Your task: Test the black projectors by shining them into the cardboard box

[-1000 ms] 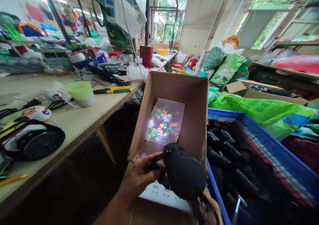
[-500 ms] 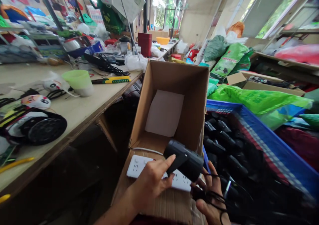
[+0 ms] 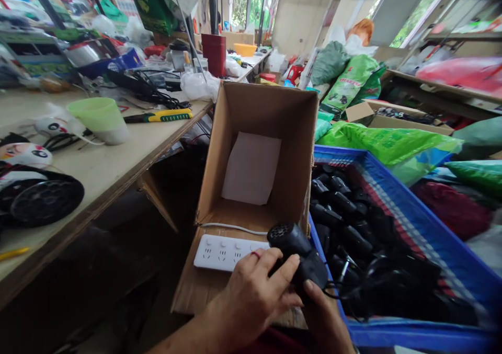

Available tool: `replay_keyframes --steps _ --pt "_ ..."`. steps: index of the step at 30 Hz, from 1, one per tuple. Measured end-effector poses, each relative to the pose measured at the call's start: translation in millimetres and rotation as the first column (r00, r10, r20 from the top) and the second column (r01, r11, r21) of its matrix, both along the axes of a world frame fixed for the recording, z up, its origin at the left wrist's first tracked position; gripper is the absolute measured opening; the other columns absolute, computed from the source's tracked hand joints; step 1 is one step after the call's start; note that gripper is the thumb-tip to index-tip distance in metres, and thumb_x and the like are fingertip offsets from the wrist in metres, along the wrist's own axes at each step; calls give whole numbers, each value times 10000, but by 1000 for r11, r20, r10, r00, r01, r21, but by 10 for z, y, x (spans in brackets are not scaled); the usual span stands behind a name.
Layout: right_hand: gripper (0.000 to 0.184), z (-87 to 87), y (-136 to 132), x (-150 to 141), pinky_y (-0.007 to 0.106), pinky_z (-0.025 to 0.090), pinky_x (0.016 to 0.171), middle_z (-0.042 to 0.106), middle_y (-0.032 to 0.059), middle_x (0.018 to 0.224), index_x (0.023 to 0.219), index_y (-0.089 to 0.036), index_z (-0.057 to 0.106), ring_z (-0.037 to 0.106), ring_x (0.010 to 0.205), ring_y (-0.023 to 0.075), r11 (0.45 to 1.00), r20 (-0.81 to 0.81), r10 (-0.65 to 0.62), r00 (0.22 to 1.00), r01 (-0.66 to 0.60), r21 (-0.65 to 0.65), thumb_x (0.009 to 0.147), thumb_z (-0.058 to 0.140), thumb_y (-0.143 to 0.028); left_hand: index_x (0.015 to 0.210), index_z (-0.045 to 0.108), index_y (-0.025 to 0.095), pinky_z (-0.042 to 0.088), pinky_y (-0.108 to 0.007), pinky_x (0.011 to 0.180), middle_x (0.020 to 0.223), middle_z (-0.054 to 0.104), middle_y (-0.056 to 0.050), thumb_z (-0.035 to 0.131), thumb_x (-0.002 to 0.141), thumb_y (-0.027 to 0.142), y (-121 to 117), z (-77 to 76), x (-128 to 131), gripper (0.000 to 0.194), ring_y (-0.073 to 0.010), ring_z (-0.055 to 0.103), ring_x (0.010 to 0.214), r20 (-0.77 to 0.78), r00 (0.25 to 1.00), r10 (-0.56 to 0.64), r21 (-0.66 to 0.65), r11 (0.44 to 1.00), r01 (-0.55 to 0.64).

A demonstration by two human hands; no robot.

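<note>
Both hands are on a black hair dryer [image 3: 293, 240], whose round grille faces up and to the left. My left hand [image 3: 259, 286] has its fingers closed over the dryer's near side. From below, my right hand [image 3: 322, 312] grips the dryer, thumb on the dark part by the cord; its other fingers are mostly hidden. A black cord runs right from the dryer. Under and beside my left hand lies a white power strip [image 3: 214, 253] on a cardboard flap. Behind it, a cardboard box [image 3: 209, 186] stands with its opening towards me and a pale sheet [image 3: 253, 168] inside.
To the right, a blue crate [image 3: 427, 215] holds several black hair dryers [image 3: 355, 239]. A wooden workbench [image 3: 129, 160] on the left carries a pale green cup [image 3: 98, 118], a yellow-handled tool [image 3: 168, 115] and loose parts. Green bags [image 3: 392, 142] lie behind the crate.
The hair dryer has turned so its grille faces up-left. My right hand has moved from the cord onto the dryer. The view has shifted slightly right.
</note>
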State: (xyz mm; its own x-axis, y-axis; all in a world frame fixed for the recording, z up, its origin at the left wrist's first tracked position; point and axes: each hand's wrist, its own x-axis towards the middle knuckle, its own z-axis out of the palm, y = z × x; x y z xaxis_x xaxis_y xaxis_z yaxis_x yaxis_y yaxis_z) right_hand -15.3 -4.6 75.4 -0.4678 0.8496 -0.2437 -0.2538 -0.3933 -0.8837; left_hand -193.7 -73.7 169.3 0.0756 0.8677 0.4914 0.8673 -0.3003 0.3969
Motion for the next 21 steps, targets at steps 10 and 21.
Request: replay_keyframes --steps 10,21 --pt "537 306 -118 -159 118 364 329 552 -8 450 654 -140 656 422 331 34 696 -309 -139 941 -130 -707 605 666 -675 1419 257 146 306 -556 1071 1490 254 -221 732 706 386 246 -281 65 890 -341 226 1383 612 789 50 -269 952 148" --pt "386 365 -199 -89 182 432 371 638 5 542 678 -194 699 518 374 86 846 -196 -66 978 -49 -530 689 661 -577 1393 283 141 327 -625 1017 1478 210 -276 771 577 544 313 -222 170 1033 -423 238 1356 550 835 1 -140 986 91"
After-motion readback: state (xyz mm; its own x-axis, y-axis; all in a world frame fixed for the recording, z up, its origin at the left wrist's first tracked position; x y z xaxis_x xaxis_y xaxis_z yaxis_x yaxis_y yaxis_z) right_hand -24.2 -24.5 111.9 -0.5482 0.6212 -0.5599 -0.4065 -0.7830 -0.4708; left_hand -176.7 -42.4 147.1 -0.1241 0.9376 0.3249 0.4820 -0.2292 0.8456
